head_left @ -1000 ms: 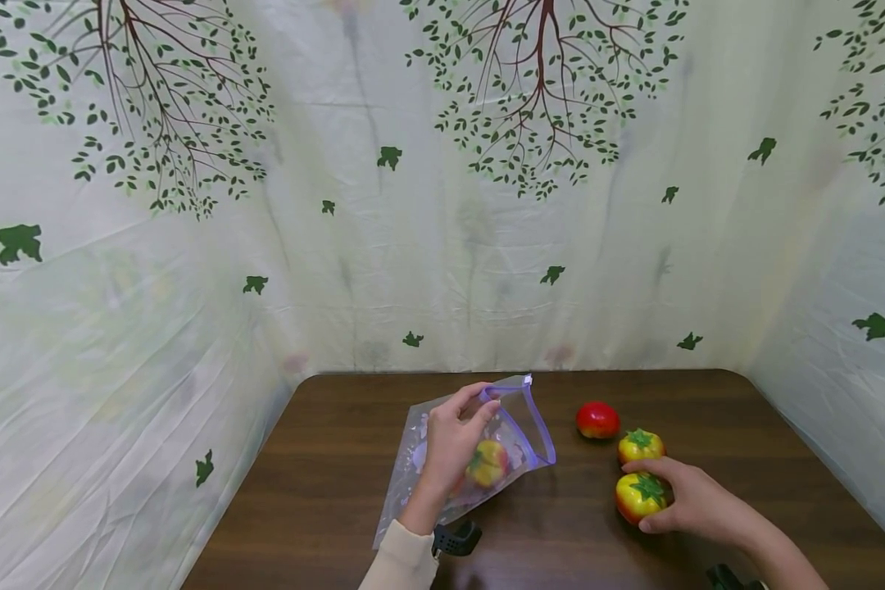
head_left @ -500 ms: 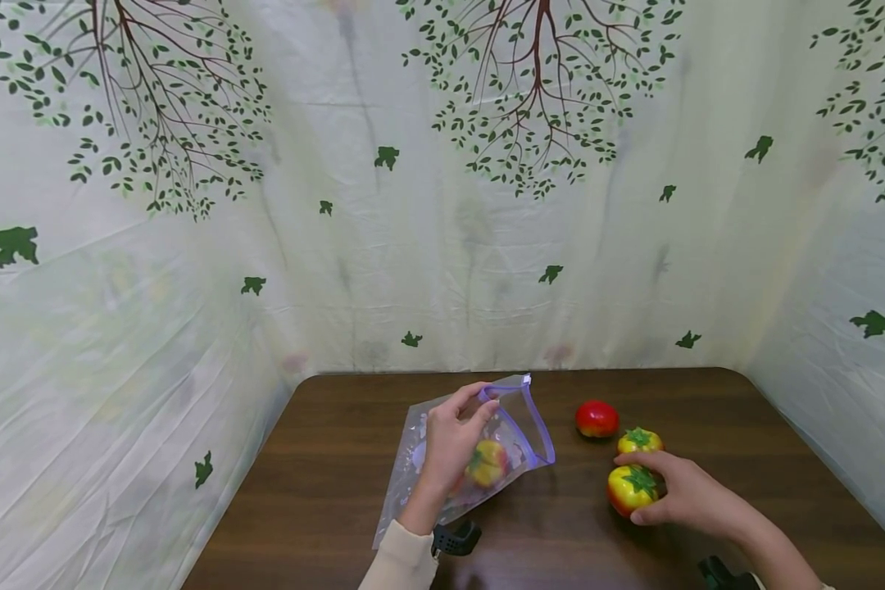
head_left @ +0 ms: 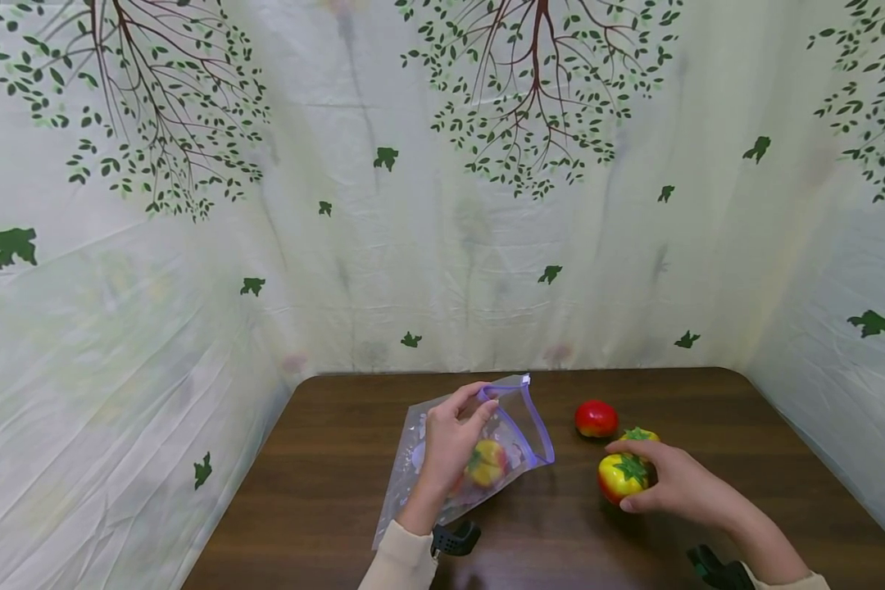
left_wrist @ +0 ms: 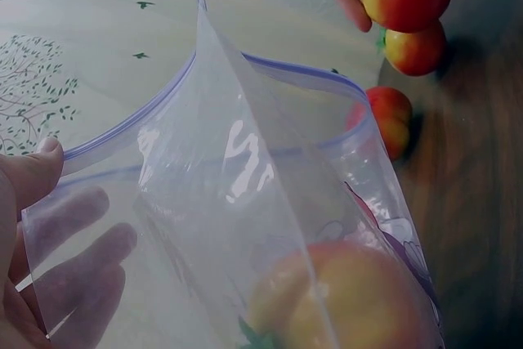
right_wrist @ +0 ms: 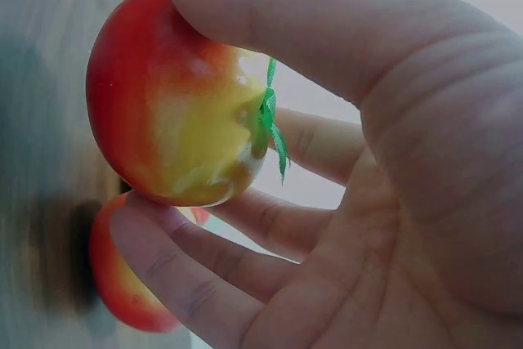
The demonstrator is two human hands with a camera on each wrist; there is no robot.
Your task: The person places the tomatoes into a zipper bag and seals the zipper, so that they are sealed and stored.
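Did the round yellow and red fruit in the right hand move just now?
Yes: against the brown wooden table, the held fruit has moved left and slightly forward.

The edge of the bag (head_left: 398, 504) sits between the left fingers (head_left: 483, 415), its mouth toward the right fingers (head_left: 634, 447). The bagged fruit (head_left: 487, 460) lies inside, right of the left fingers and nearer the person. Between the right fingers is the gripped fruit (head_left: 618, 477); on the counter (head_left: 302, 475), the middle fruit (head_left: 640, 433) lies just behind them, the far fruit (head_left: 596, 418) behind and left.

Right grip (head_left: 676, 485) farther left, held fruit (head_left: 619, 475) nearer the bag (head_left: 515, 434)
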